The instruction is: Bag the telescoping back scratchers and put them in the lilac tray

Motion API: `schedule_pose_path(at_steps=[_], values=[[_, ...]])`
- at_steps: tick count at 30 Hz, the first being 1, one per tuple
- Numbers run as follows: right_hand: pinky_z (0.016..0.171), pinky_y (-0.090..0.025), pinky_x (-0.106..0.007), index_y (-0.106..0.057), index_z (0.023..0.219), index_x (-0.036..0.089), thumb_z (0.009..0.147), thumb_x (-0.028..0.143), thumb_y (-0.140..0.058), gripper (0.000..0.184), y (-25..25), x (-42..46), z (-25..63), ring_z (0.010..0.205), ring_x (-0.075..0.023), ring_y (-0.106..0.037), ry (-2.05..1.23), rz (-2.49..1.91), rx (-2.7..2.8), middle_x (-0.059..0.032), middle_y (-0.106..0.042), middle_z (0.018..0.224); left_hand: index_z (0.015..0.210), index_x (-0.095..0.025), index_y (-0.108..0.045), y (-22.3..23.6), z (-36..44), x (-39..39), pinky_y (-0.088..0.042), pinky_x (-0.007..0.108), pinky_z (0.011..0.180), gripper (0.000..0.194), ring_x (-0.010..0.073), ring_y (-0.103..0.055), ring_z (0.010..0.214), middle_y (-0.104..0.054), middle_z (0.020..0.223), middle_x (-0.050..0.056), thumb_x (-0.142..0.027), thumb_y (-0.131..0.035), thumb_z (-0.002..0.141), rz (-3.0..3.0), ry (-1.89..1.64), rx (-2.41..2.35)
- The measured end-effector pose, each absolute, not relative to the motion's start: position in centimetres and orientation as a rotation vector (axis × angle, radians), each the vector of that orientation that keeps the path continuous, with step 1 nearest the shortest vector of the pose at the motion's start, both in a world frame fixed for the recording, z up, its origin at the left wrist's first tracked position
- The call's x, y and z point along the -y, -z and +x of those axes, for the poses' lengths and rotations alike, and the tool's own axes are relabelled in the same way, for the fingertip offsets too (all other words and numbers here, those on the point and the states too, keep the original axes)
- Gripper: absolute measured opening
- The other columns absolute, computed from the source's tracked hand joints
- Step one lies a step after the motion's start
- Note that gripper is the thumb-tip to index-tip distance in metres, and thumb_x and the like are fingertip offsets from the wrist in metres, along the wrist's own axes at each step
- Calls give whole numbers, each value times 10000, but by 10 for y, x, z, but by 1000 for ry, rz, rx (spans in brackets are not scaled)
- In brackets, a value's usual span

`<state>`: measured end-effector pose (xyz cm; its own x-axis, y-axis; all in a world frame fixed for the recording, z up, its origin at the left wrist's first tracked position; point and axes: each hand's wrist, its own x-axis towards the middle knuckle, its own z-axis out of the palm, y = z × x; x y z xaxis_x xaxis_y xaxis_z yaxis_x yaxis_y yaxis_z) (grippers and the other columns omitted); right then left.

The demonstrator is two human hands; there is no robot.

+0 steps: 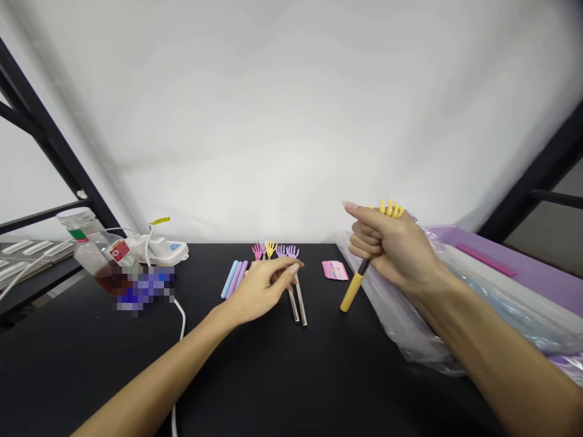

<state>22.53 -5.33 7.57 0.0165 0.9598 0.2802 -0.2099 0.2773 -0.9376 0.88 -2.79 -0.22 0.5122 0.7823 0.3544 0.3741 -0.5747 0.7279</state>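
Note:
My right hand (387,243) is wrapped round the dark shaft of a back scratcher (352,293). Its yellow handle points down toward the table and its yellow claw shows above my knuckles. My left hand (262,288) hovers over other back scratchers, fingers loosely bent and thumb apart, with nothing visible in it. Beyond it lie a pink claw (258,251), a yellow claw (271,248) and purple claws (293,251). Two shiny metal shafts (300,303) extend toward me beside my left fingertips. Blue and purple handle sleeves (232,279) lie left of that hand, which partly hides one.
A small pink packet (335,270) lies between my hands. At right, clear plastic bags (401,321) lie against a purple bin (537,276). A bottle of dark liquid (98,255), a white power strip (175,252) and a white cable (183,318) are at left. A white wall (291,133) rises behind.

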Motion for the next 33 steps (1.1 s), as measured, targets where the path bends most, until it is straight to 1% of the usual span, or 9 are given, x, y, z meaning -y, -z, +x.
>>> schedule_pose_path(at_steps=[11, 18, 22, 24, 26, 28, 30, 32, 33], values=[[444, -80, -286, -254, 522, 228, 840, 250, -704, 551, -67, 55, 218, 415, -45, -107, -1100, -804, 1223, 100, -141, 493, 1153, -196, -668, -2, 12, 31, -512, 261, 677, 366, 160, -683, 736, -723, 860, 28, -423, -427, 995, 2185, -891, -970], [455, -88, -287, -267, 524, 216, 848, 275, -702, 546, -63, 56, 222, 428, -50, -106, -1136, -790, 1238, 91, -147, 509, 1154, -189, -678, -3, 16, 33, -513, 265, 717, 361, 165, -684, 759, -719, 821, 28, -397, -428, 998, 2216, -884, -932], [445, -138, -278, -325, 524, 196, 906, 328, -611, 495, -71, 64, 228, 446, -67, -108, -1205, -681, 1138, 77, -161, 513, 1187, -213, -665, -3, 18, 37, -509, 283, 791, 341, 176, -681, 866, -733, 939, 34, -387, -437, 1003, 2243, -932, -884], [463, -237, -260, -378, 564, 190, 904, 293, -574, 406, -73, 67, 226, 465, -79, -174, -1213, -546, 1018, 62, -201, 551, 1246, -236, -629, -3, 21, 41, -503, 305, 854, 343, 185, -668, 950, -725, 1049, 41, -392, -445, 1003, 2243, -963, -850], [539, -345, -254, -413, 629, 195, 860, 226, -586, 290, -70, 67, 220, 521, -94, -291, -1205, -423, 909, 44, -269, 613, 1323, -256, -565, -4, 25, 45, -506, 308, 855, 368, 180, -662, 952, -713, 1082, 41, -397, -447, 1003, 2221, -958, -815], [633, -413, -265, -431, 689, 209, 811, 202, -624, 228, -62, 63, 212, 614, -115, -407, -1220, -384, 848, 28, -344, 678, 1360, -255, -520, -5, 28, 49, -511, 277, 745, 391, 156, -656, 811, -710, 980, 30, -400, -433, 1008, 2202, -936, -801], [708, -442, -271, -463, 742, 225, 781, 218, -673, 214, -51, 57, 207, 726, -133, -491, -1220, -436, 858, 18, -427, 752, 1352, -250, -521, -6, 28, 50, -463, 244, 621, 386, 129, -602, 659, -682, 866, 10, -403, -413, 1014, 2238, -949, -842], [731, -437, -252, -528, 797, 235, 769, 247, -732, 206, -40, 49, 207, 789, -129, -513, -1142, -558, 966, 18, -489, 824, 1318, -265, -548, -9, 26, 49, -396, 235, 560, 365, 117, -542, 579, -649, 778, -14, -407, -382, 1024, 2325, -989, -946], [709, -426, -238, -563, 820, 234, 774, 273, -752, 198, -36, 46, 209, 775, -121, -505, -1092, -636, 1051, 20, -504, 831, 1296, -274, -561, -10, 24, 48, -370, 236, 550, 355, 117, -527, 561, -637, 741, -25, -411, -371, 1028, 2377, -998, -1010]])
